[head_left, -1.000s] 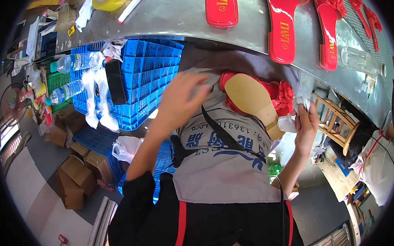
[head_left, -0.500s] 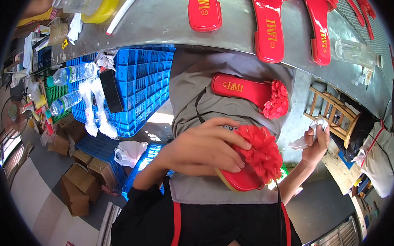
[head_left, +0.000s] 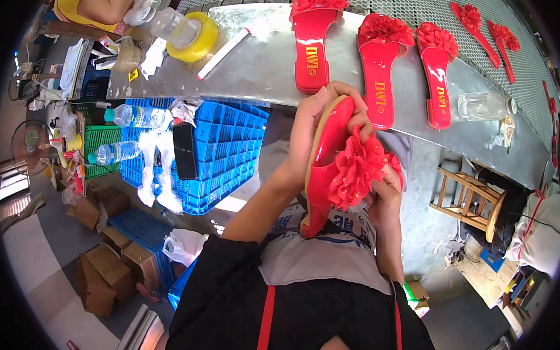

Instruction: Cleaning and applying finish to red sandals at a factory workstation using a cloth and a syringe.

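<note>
The red slipper [head_left: 319,195] was in my left hand [head_left: 315,121], whose fingers curled firmly around its upper end, so that it stood nearly upright before my apron [head_left: 320,260]. Half a second earlier I had it lower, and my right hand [head_left: 388,186] was well out to the side with a white wipe. Now the slipper was lifted and the right hand had come just beside its red flower [head_left: 357,172], so both hands were gathered at one shoe. My right fingers were bent and partly hidden; I could not tell what they gripped, and the wipe I did not see.

Beyond my left fingers, three more slippers [head_left: 380,97] lay on the metal bench [head_left: 252,83]. Farther to their left were a white stick [head_left: 223,53] and a yellow tape roll [head_left: 209,45]; to their right, a clear bottle [head_left: 484,106]. Left of my fingers stood a blue crate [head_left: 227,152], and well to the right a wooden frame [head_left: 469,199].
</note>
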Tool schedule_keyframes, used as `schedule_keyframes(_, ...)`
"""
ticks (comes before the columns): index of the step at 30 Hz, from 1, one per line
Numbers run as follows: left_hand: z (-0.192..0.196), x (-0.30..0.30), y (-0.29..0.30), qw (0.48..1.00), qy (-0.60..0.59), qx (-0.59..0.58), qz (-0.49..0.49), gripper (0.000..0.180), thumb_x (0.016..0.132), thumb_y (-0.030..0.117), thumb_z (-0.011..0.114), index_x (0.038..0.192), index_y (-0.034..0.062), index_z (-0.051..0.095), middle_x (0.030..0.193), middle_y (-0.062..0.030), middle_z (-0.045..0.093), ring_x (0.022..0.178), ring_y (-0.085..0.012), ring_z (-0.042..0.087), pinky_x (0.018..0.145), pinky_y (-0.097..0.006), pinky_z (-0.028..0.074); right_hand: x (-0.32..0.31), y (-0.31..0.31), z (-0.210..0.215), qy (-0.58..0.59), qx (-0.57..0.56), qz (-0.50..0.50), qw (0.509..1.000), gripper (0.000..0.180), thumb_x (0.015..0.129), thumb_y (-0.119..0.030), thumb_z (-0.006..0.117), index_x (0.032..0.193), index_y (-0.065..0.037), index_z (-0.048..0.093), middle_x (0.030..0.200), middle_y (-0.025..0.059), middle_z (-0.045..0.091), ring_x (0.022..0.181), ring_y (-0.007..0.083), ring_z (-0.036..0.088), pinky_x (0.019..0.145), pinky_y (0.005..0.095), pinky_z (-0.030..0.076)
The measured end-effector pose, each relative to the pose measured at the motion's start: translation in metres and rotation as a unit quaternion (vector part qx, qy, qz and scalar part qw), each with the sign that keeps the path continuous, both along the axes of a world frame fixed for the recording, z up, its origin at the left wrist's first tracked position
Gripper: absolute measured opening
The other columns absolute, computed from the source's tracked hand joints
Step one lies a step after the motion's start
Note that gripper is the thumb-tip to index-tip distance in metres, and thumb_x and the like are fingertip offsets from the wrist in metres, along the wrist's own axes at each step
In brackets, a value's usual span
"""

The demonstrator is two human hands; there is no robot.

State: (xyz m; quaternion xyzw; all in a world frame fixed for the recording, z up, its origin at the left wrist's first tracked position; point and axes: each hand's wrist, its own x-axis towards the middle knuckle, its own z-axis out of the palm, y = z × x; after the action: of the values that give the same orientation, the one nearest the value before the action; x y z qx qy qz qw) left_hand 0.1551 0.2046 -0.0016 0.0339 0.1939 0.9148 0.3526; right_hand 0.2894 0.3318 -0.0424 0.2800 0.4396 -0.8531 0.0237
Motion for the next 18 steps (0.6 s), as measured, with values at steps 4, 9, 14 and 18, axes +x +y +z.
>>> schedule_keyframes(4,0.006,0.007,0.002,0.994,0.074,-0.075,0.01,0.042,0.103,0.042,0.034,0.108,0.0027,0.048,0.08,-0.0066,0.045,0.079,-0.0208,0.051,0.075,-0.034,0.044,0.003,0.002,-0.005,0.048,0.025,-0.021,0.998,0.027,0.097,-0.008,0.055,0.122,-0.002,0.062,0.085,-0.0058,0.061,0.055,-0.0001,0.037,0.048,0.0185,0.024)
schedule_keyframes(9,0.009,0.022,0.003,0.901,0.258,-0.344,0.051,0.03,0.106,0.029,0.037,0.109,0.0025,0.051,0.083,-0.0043,0.052,0.078,-0.0095,0.05,0.072,-0.026,0.042,-0.01,0.012,0.03,0.083,0.162,-0.079,0.98,0.025,0.1,-0.013,0.057,0.121,0.0,0.062,0.08,-0.0005,0.065,0.05,0.0,0.035,0.046,0.0184,0.022)
schedule_keyframes(14,0.0,0.028,0.001,0.844,0.339,-0.411,0.061,0.031,0.108,0.023,0.033,0.103,0.0002,0.054,0.078,-0.004,0.055,0.068,-0.0068,0.048,0.066,-0.023,0.039,-0.014,0.016,0.046,0.14,0.283,-0.073,0.946,0.025,0.101,-0.014,0.055,0.119,0.002,0.062,0.08,0.0054,0.068,0.051,-0.0012,0.035,0.047,0.0168,0.025)
schedule_keyframes(18,-0.002,0.026,0.003,0.82,0.372,-0.419,0.114,0.033,0.109,0.025,0.032,0.099,0.0011,0.053,0.077,-0.0037,0.054,0.066,-0.007,0.049,0.065,-0.022,0.042,-0.012,0.012,0.06,0.159,0.357,-0.018,0.921,0.025,0.1,-0.008,0.054,0.119,0.005,0.064,0.085,0.0081,0.069,0.061,0.0046,0.05,0.053,0.0193,0.038)
